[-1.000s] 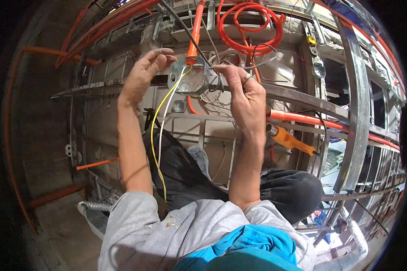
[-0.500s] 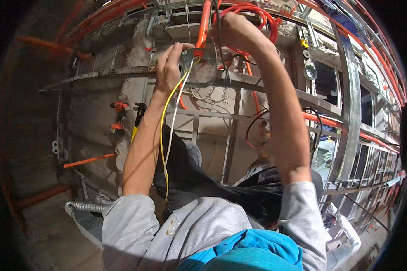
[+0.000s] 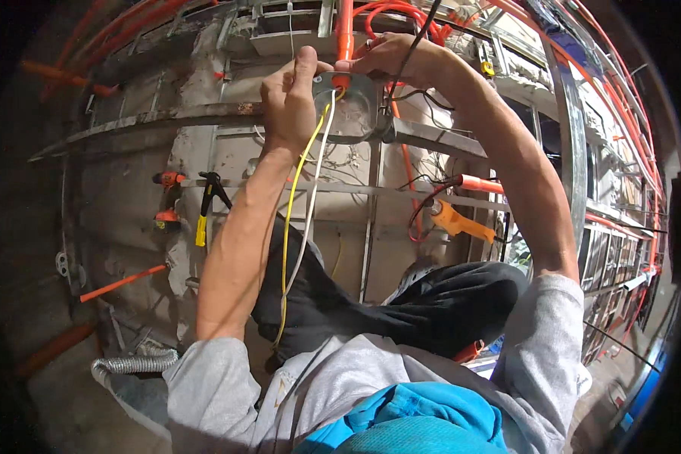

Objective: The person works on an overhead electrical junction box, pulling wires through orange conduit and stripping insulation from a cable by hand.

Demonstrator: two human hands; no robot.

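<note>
Right grip point(image 3: 399, 58), seemingly on orange conduit point(image 3: 345, 32)

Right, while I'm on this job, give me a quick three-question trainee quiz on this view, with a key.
1. What colours are the two wires coming out at the lower end of the orange pipe?
2. True or false: the left hand and the right hand are both near the box.
3. In the picture, where is the drill?
A) left of the left forearm
B) between the forearms
C) right of the right forearm

Key:
1. White and yellow
2. True
3. A
</note>
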